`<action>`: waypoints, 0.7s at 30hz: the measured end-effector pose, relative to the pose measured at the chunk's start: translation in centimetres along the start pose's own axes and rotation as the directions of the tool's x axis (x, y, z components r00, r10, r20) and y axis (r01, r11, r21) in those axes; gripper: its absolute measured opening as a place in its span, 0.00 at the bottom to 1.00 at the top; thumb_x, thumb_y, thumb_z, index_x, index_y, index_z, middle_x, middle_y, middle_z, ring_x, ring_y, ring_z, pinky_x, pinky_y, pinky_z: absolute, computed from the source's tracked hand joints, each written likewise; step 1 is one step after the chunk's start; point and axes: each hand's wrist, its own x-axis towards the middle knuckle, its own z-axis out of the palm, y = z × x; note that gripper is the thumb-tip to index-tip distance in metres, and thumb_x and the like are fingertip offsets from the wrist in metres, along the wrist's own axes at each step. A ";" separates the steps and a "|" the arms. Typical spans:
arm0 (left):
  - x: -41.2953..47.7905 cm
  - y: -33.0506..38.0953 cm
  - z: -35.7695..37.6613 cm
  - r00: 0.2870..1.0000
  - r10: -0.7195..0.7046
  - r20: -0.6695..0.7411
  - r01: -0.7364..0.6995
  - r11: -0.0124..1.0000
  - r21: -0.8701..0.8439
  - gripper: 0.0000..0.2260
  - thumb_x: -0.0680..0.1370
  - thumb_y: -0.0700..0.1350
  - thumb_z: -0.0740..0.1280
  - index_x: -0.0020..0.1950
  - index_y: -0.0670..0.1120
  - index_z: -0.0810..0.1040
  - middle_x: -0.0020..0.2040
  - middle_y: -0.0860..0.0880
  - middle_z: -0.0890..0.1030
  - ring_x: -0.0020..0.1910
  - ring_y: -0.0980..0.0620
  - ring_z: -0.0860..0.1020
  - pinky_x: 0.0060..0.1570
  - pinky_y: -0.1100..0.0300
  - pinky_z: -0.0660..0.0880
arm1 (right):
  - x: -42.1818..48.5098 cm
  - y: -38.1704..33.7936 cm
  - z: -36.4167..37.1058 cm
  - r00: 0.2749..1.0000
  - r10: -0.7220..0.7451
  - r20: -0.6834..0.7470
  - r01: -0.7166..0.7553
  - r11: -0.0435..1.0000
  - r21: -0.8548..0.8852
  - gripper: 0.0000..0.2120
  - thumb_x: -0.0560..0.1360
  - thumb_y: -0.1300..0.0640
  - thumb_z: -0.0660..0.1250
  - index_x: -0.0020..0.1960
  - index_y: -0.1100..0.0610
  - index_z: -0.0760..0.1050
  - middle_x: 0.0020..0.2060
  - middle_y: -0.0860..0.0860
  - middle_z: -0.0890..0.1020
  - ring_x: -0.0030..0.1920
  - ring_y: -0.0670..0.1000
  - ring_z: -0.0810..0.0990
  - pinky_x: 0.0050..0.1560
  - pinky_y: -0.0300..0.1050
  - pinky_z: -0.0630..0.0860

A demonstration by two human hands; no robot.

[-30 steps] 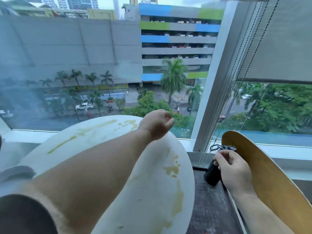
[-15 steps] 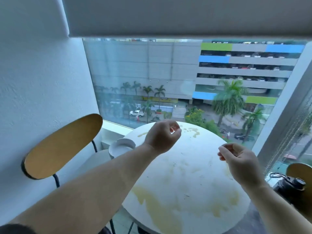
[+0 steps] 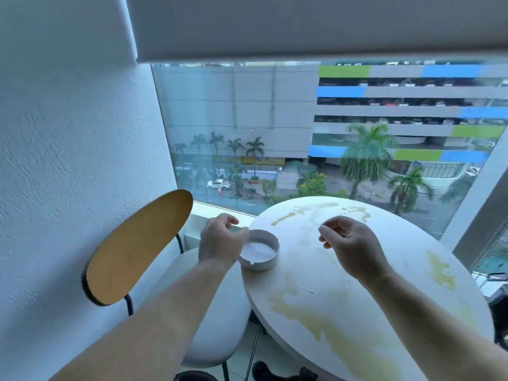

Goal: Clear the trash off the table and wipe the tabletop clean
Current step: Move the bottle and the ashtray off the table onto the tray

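**A:** What is on the round white table (image 3: 406, 243), and how many of each?

**B:** One white ashtray (image 3: 259, 253), at the table's left edge. Three patches of yellow-brown stain: a thin broken one along the far edge (image 3: 283, 218), one near the right edge (image 3: 439, 270), and the largest spreading across the near part (image 3: 338, 334). Two tiny white specks (image 3: 312, 291) lie between the ashtray and the big patch.

**A:** And the hands?

**B:** Two. The left hand (image 3: 222, 240) is over the ashtray's left rim, fingers curled and thumb at the rim; I cannot tell whether it grips the ashtray or only touches it. The right hand (image 3: 354, 246) hovers above the middle of the tabletop, curled closed with thumb tip against forefinger, holding nothing I can see.

**A:** What crowds the table?

**B:** One chair to its left: wooden backrest (image 3: 137, 248) towards the white wall (image 3: 68, 133), pale cushion (image 3: 220, 320) tucked against the table's left edge, under the left forearm. A dark object (image 3: 500, 306), cut off by the frame, sits just off the right edge.

**A:** Room to move?

**B:** The far edge runs close to the window (image 3: 247, 119) and its sill (image 3: 203, 213), with a roller blind (image 3: 302, 23) lowered partway above. The middle and right of the tabletop are bare apart from the stains.
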 end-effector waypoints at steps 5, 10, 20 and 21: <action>0.6 -2.4 -0.6 0.859 -0.321 0.400 0.382 0.920 -0.083 0.20 0.76 0.58 0.74 0.57 0.44 0.78 0.50 0.43 0.81 0.40 0.48 0.76 0.40 0.56 0.76 | -0.7 -0.8 2.9 0.999 0.034 -0.036 -0.035 0.999 -0.019 0.08 0.78 0.59 0.71 0.40 0.52 0.83 0.34 0.48 0.87 0.38 0.52 0.86 0.51 0.56 0.83; 0.8 -3.0 -1.3 0.782 -0.336 0.525 0.509 0.830 -0.229 0.10 0.80 0.43 0.71 0.56 0.37 0.81 0.43 0.42 0.79 0.33 0.48 0.77 0.32 0.59 0.79 | -1.1 -0.3 3.4 0.997 0.065 -0.050 -0.066 0.997 -0.028 0.08 0.78 0.59 0.71 0.40 0.53 0.83 0.34 0.49 0.87 0.38 0.52 0.85 0.50 0.58 0.83; 0.3 -3.4 -2.2 0.941 -0.077 0.331 0.226 0.868 -0.441 0.03 0.80 0.37 0.70 0.52 0.41 0.82 0.46 0.40 0.85 0.43 0.42 0.83 0.41 0.49 0.85 | -2.7 -0.6 2.3 0.992 0.126 0.001 -0.126 0.992 0.005 0.04 0.79 0.56 0.71 0.47 0.51 0.83 0.40 0.50 0.87 0.40 0.50 0.86 0.43 0.52 0.82; 0.1 -2.6 -1.9 0.938 -0.035 0.345 0.207 0.855 -0.476 0.04 0.78 0.37 0.71 0.52 0.41 0.83 0.45 0.41 0.85 0.43 0.43 0.83 0.43 0.46 0.85 | -2.9 -0.9 2.1 0.991 0.133 0.028 -0.133 0.991 0.017 0.03 0.80 0.54 0.71 0.49 0.50 0.83 0.42 0.50 0.87 0.41 0.50 0.86 0.43 0.52 0.83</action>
